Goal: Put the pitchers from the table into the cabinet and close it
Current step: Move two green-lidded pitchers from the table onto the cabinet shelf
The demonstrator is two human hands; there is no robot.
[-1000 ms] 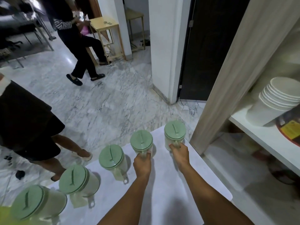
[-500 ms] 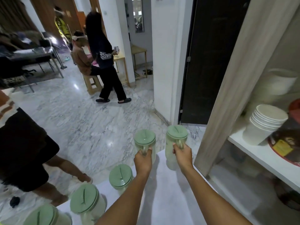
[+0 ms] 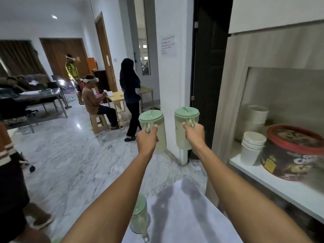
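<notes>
A paper notice (image 3: 168, 45) on the far white pillar bears writing too small to read, and the round red-rimmed tin (image 3: 291, 153) on the white cabinet shelf (image 3: 280, 183) at right has blurred lettering. Over grey-veined marble floor (image 3: 70, 155), the left hand (image 3: 147, 139) is closed on the handle of one pale-green lidded plastic pitcher (image 3: 154, 130), the right hand (image 3: 194, 135) on another (image 3: 185, 127), both upright in the air beyond the white table (image 3: 184, 216), where a third pitcher (image 3: 139, 216) stands near left

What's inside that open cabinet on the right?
On the cabinet's white shelf stand a stack of white paper cups, a round tin with a red lid, and more white cups behind. The space below the shelf is dark and blurred; its contents cannot be told.
</notes>
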